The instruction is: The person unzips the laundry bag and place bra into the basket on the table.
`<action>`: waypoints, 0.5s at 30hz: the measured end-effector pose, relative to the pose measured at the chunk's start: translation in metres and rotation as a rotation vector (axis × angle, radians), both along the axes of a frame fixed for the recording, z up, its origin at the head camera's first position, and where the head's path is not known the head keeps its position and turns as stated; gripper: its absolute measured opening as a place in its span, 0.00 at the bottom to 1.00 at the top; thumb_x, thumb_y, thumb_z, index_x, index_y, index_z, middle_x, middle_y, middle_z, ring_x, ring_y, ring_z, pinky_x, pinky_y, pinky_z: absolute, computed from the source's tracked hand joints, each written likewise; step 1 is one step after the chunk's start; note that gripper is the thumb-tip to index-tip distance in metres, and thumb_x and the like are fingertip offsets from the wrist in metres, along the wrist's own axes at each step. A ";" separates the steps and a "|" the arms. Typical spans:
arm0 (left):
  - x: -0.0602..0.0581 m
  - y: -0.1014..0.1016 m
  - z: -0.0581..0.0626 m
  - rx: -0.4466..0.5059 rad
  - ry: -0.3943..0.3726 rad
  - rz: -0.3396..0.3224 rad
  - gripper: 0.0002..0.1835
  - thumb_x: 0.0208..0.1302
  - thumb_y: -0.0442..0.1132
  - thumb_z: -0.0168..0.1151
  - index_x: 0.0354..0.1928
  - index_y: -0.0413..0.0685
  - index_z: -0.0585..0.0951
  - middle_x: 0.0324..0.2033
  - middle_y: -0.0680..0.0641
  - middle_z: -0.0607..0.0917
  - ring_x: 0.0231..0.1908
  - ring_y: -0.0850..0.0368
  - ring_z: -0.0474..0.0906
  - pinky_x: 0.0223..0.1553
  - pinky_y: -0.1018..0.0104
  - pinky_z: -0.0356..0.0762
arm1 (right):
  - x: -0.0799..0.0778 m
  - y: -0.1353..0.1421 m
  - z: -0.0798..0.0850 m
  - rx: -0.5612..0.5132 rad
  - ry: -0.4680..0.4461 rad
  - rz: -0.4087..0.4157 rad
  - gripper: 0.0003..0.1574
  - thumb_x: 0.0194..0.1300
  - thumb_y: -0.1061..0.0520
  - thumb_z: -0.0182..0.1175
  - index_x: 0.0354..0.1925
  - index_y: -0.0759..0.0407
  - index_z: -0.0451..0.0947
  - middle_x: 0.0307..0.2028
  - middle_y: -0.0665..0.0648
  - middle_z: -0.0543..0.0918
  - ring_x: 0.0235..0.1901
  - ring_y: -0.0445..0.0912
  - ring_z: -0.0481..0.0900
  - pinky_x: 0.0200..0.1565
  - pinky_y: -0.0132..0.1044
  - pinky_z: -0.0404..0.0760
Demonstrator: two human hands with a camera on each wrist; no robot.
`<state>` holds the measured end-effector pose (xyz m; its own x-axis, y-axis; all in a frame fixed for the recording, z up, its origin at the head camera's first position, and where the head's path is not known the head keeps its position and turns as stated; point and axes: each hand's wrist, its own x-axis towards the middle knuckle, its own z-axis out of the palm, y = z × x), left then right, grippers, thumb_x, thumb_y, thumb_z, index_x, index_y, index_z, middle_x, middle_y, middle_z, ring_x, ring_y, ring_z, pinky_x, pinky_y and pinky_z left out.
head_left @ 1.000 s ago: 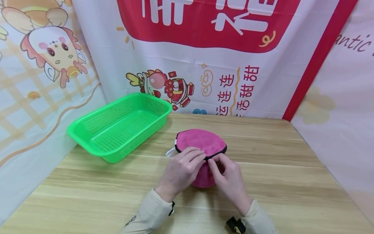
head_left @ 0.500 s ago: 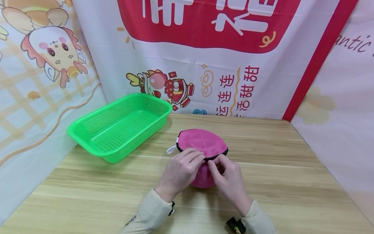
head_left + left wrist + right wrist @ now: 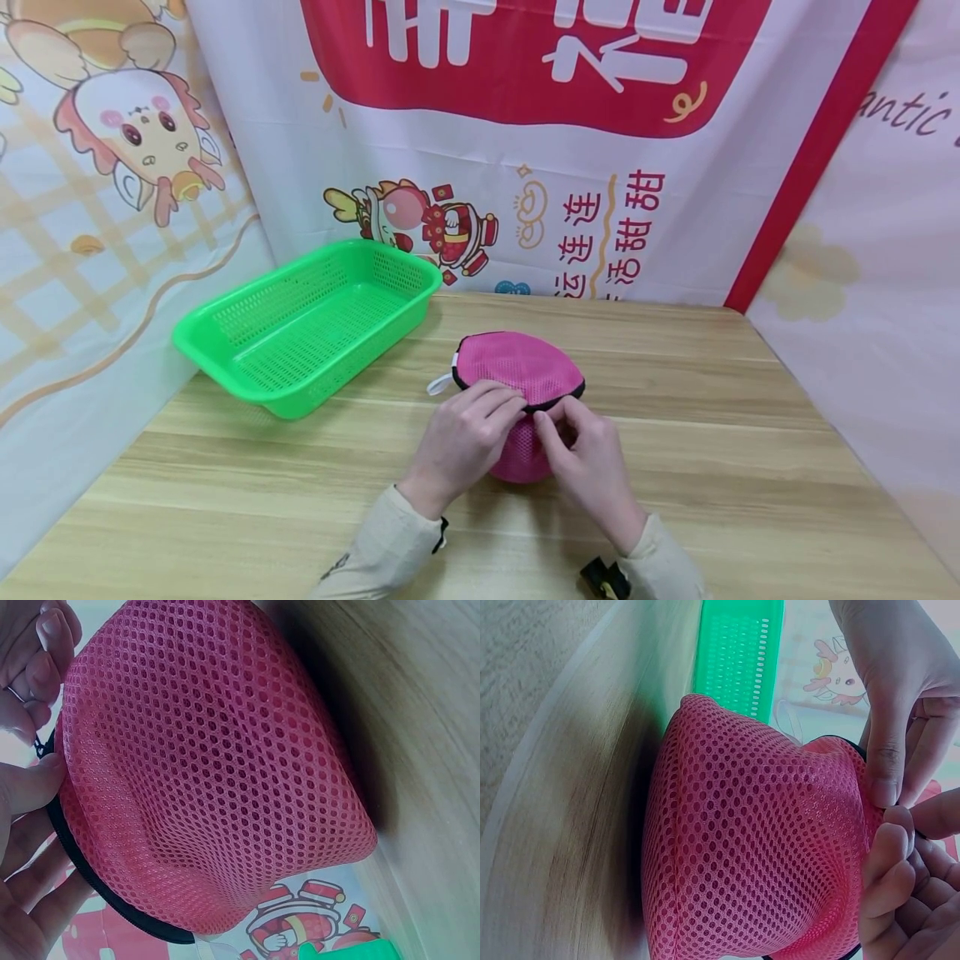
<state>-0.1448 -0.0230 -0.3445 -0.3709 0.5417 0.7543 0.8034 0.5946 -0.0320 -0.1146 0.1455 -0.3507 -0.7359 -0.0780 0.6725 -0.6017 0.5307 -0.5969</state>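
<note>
A pink mesh laundry bag [image 3: 517, 362] with a black zippered rim stands on the table, bulging out below the rim. A white loop [image 3: 439, 384] sticks out from its left side. My left hand [image 3: 468, 433] pinches the black rim [image 3: 79, 859] between thumb and fingers, as the left wrist view shows. Close beside it, my right hand [image 3: 592, 454] pinches at the zipper, thumb against curled fingers. A small black zipper pull [image 3: 40, 747] shows near the right fingertips; they hide most of that spot. The bag's contents cannot be made out.
A green perforated plastic basket [image 3: 315, 333] stands at the back left of the wooden table [image 3: 720, 467]. Printed cloth hangings [image 3: 465, 150] enclose the back and both sides. Black straps [image 3: 606, 577] show by the sleeves.
The bag's upper part and white loop shifted slightly right between one second and half a second ago. Both hands keep nearly the same place and grip.
</note>
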 end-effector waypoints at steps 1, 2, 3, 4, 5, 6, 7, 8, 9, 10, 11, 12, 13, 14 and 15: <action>0.000 0.000 0.000 0.000 0.002 0.000 0.09 0.56 0.33 0.60 0.39 0.43 0.83 0.36 0.49 0.82 0.41 0.58 0.75 0.47 0.70 0.71 | 0.000 0.000 0.000 0.000 0.001 -0.002 0.10 0.60 0.59 0.57 0.22 0.51 0.71 0.15 0.42 0.68 0.14 0.36 0.64 0.13 0.26 0.63; 0.000 0.000 0.000 0.000 0.003 0.000 0.09 0.56 0.33 0.60 0.39 0.43 0.83 0.36 0.49 0.82 0.40 0.58 0.75 0.47 0.70 0.71 | 0.000 0.000 0.000 0.001 0.003 -0.004 0.10 0.60 0.59 0.57 0.22 0.51 0.71 0.15 0.42 0.68 0.14 0.36 0.64 0.13 0.26 0.63; 0.000 0.000 0.000 -0.001 0.005 0.000 0.09 0.56 0.33 0.60 0.39 0.43 0.83 0.36 0.49 0.82 0.40 0.58 0.75 0.46 0.70 0.71 | 0.000 0.000 0.000 0.002 0.003 -0.007 0.10 0.60 0.59 0.58 0.22 0.51 0.71 0.15 0.42 0.68 0.14 0.36 0.64 0.13 0.26 0.63; 0.000 0.000 0.000 -0.001 0.007 0.000 0.09 0.56 0.33 0.60 0.39 0.43 0.83 0.36 0.49 0.82 0.40 0.58 0.75 0.46 0.70 0.71 | 0.000 0.000 0.000 0.003 0.005 -0.008 0.10 0.60 0.59 0.58 0.22 0.51 0.71 0.15 0.42 0.68 0.14 0.36 0.64 0.13 0.26 0.63; 0.000 0.000 0.000 -0.001 0.009 0.000 0.08 0.56 0.33 0.60 0.39 0.43 0.83 0.36 0.49 0.82 0.40 0.58 0.75 0.46 0.70 0.71 | 0.000 0.000 0.000 0.003 0.007 -0.009 0.10 0.59 0.59 0.58 0.22 0.51 0.71 0.15 0.42 0.68 0.14 0.36 0.64 0.13 0.26 0.63; 0.000 0.000 0.000 -0.002 0.010 0.000 0.08 0.56 0.33 0.60 0.38 0.43 0.83 0.36 0.49 0.82 0.40 0.58 0.75 0.46 0.70 0.71 | 0.000 0.000 0.000 0.003 0.008 -0.009 0.10 0.59 0.59 0.58 0.22 0.51 0.71 0.15 0.42 0.68 0.14 0.36 0.64 0.13 0.26 0.63; 0.000 0.000 0.000 -0.003 0.009 -0.001 0.08 0.56 0.34 0.60 0.38 0.43 0.83 0.36 0.49 0.82 0.40 0.58 0.75 0.46 0.70 0.71 | 0.000 0.000 0.000 0.004 0.011 -0.009 0.10 0.59 0.60 0.58 0.22 0.51 0.71 0.15 0.42 0.68 0.14 0.36 0.64 0.13 0.26 0.63; 0.000 0.000 0.000 -0.002 0.008 -0.001 0.08 0.56 0.34 0.60 0.38 0.43 0.83 0.36 0.49 0.82 0.40 0.58 0.75 0.46 0.70 0.72 | 0.000 0.000 0.000 0.005 0.011 -0.010 0.10 0.59 0.60 0.58 0.22 0.51 0.71 0.15 0.42 0.68 0.14 0.36 0.64 0.13 0.26 0.63; 0.000 -0.001 0.000 -0.003 0.007 -0.001 0.08 0.56 0.34 0.60 0.39 0.43 0.83 0.36 0.49 0.82 0.40 0.58 0.75 0.46 0.70 0.72 | 0.000 0.000 0.000 0.005 0.012 -0.009 0.10 0.59 0.60 0.58 0.22 0.51 0.71 0.15 0.42 0.68 0.14 0.36 0.64 0.13 0.26 0.63; 0.000 -0.001 0.000 -0.001 0.005 -0.003 0.08 0.56 0.34 0.61 0.39 0.43 0.83 0.36 0.49 0.82 0.40 0.58 0.75 0.46 0.70 0.72 | 0.000 0.000 0.000 0.006 0.012 -0.010 0.10 0.59 0.60 0.58 0.22 0.51 0.72 0.15 0.42 0.68 0.14 0.36 0.64 0.13 0.26 0.63; 0.000 0.000 0.000 0.000 0.002 -0.003 0.09 0.56 0.34 0.61 0.39 0.42 0.83 0.36 0.49 0.82 0.40 0.58 0.75 0.45 0.70 0.72 | 0.000 0.000 0.001 0.005 0.011 -0.011 0.10 0.59 0.60 0.58 0.22 0.51 0.72 0.15 0.42 0.68 0.14 0.36 0.64 0.13 0.26 0.63; 0.000 0.000 0.000 -0.001 0.000 -0.004 0.09 0.56 0.34 0.61 0.39 0.42 0.83 0.36 0.49 0.82 0.40 0.58 0.75 0.45 0.70 0.72 | 0.000 0.000 0.001 0.006 0.009 -0.012 0.10 0.59 0.60 0.58 0.22 0.51 0.72 0.15 0.42 0.68 0.14 0.36 0.64 0.13 0.26 0.63; 0.000 0.000 0.000 0.000 -0.002 -0.005 0.09 0.56 0.34 0.61 0.39 0.42 0.83 0.36 0.49 0.83 0.40 0.58 0.75 0.45 0.70 0.72 | 0.000 0.001 0.001 0.007 0.007 -0.014 0.10 0.59 0.60 0.58 0.22 0.51 0.72 0.15 0.42 0.68 0.14 0.36 0.64 0.13 0.26 0.63; 0.000 0.000 0.000 0.000 -0.004 -0.006 0.09 0.56 0.34 0.61 0.39 0.42 0.83 0.36 0.49 0.83 0.40 0.58 0.75 0.45 0.70 0.72 | 0.000 0.001 0.001 0.007 0.003 -0.017 0.10 0.59 0.60 0.58 0.22 0.51 0.71 0.15 0.42 0.68 0.14 0.36 0.64 0.13 0.26 0.63; 0.000 0.000 0.000 0.000 -0.004 -0.007 0.09 0.55 0.34 0.61 0.39 0.42 0.83 0.36 0.49 0.83 0.40 0.58 0.75 0.45 0.70 0.72 | 0.000 0.001 0.001 0.007 -0.001 -0.018 0.10 0.59 0.60 0.58 0.22 0.51 0.71 0.15 0.42 0.68 0.14 0.36 0.64 0.13 0.26 0.64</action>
<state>-0.1448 -0.0234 -0.3447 -0.3701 0.5443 0.7528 0.8074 0.5893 -0.0291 -0.1142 0.1464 -0.3496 -0.7376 -0.0693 0.6717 -0.5917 0.5454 -0.5936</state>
